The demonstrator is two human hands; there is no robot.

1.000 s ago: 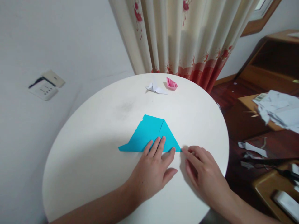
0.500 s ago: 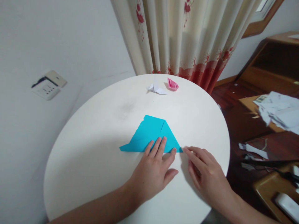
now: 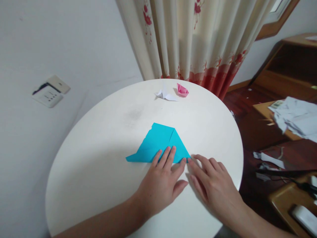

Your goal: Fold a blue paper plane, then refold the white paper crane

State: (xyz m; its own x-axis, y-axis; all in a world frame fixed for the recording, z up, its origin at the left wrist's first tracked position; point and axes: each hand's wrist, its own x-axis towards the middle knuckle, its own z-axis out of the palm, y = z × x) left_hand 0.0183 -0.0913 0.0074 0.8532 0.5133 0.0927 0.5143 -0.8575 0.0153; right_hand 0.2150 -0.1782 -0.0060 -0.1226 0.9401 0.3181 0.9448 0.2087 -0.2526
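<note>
A folded blue paper (image 3: 158, 141) lies flat near the middle of the round white table (image 3: 99, 158). My left hand (image 3: 160, 183) lies palm down, its fingers spread and pressing the paper's near edge. My right hand (image 3: 213, 186) rests flat beside it, fingers apart, with the fingertips touching the paper's right corner. Neither hand grips anything.
A small white origami figure (image 3: 164, 94) and a pink origami boat (image 3: 182, 90) sit at the table's far edge, before a flowered curtain (image 3: 198, 36). To the right are a wooden floor, crumpled papers (image 3: 296, 117) on a low wooden piece, and cables. A wall socket (image 3: 49, 92) is at left.
My right hand has slid left, so its fingertips now touch the paper's right corner. The left hand and the paper have stayed put.
</note>
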